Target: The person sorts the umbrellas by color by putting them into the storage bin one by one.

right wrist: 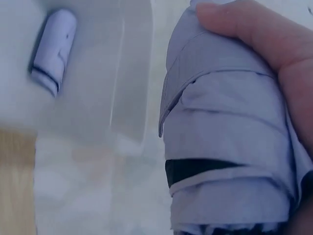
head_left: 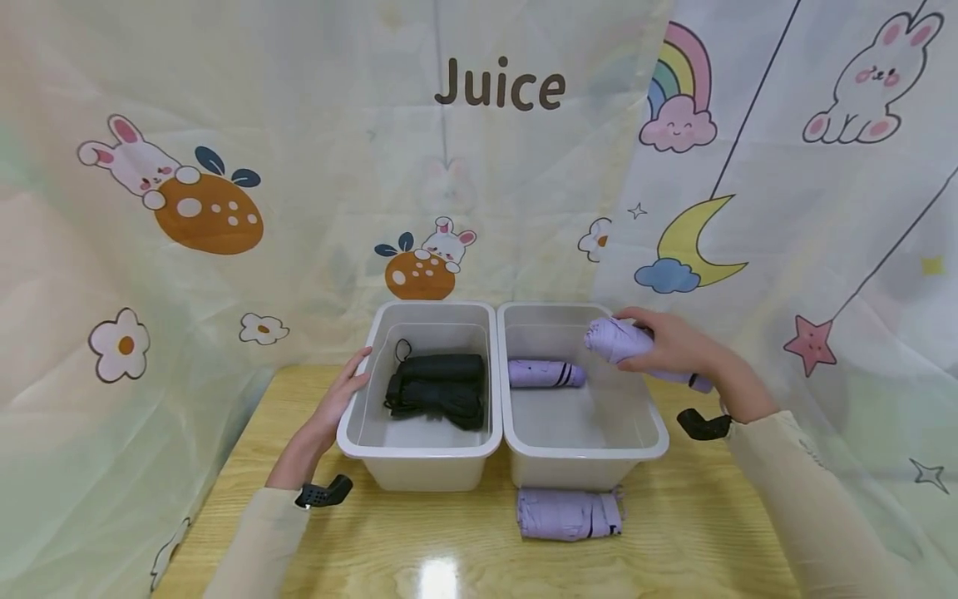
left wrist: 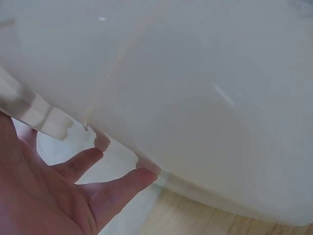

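My right hand grips a folded lilac umbrella over the right rim of the right bin. In the right wrist view, the thumb lies along this rolled umbrella, which has a black stripe. Inside the right bin, a second lilac umbrella lies against the left wall. My left hand touches the outer left side of the left bin, its fingertips at the rim. Two black folded umbrellas lie side by side in that bin.
A third lilac umbrella lies on the wooden table in front of the right bin. Both light grey bins stand side by side. Behind them hangs a printed curtain. Each wrist wears a black camera band.
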Motion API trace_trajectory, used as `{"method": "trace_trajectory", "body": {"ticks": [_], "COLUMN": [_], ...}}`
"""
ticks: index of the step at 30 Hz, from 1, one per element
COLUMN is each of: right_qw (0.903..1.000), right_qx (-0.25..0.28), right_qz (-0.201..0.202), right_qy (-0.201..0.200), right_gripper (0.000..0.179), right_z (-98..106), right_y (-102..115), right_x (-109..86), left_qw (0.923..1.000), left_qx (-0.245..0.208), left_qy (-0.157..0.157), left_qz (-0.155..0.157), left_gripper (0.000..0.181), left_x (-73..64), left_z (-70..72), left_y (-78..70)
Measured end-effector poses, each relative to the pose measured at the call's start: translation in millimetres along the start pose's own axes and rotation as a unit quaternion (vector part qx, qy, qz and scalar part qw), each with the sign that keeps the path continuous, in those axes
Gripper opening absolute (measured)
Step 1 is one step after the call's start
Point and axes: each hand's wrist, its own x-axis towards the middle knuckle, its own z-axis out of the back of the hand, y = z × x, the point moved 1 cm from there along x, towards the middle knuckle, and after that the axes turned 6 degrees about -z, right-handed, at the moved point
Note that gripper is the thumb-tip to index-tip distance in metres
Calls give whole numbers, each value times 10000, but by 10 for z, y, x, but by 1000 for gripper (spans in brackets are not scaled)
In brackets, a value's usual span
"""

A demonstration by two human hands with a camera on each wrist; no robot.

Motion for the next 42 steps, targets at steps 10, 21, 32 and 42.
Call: {"method": "trace_trajectory", "body": {"ticks": [10,21,32,42], "right_qw": [9945,9936,9960,9900], "right_qx": [559,414,25,501], "right_qz": [851,962,533,522], "right_qy": [244,434,713,1213], "right_gripper": [71,71,74,72], "right_z": [-381,-730,-966,-1244], "right_y": [272,310,312,189], "right_x": [454,710,879,973], "left_qw": [10000,10000,10000,10000], "left_qx": [29,31,57,67], "left_qy": [-46,-29,-33,-43], "left_qz": [-49,-70,-44,-2], "left_gripper": [55,55,56,54], "left_x": [17,-6,-4,-15], "left_z": [-4,3,4,-15], "left_y": [0,6,4,-11]}}
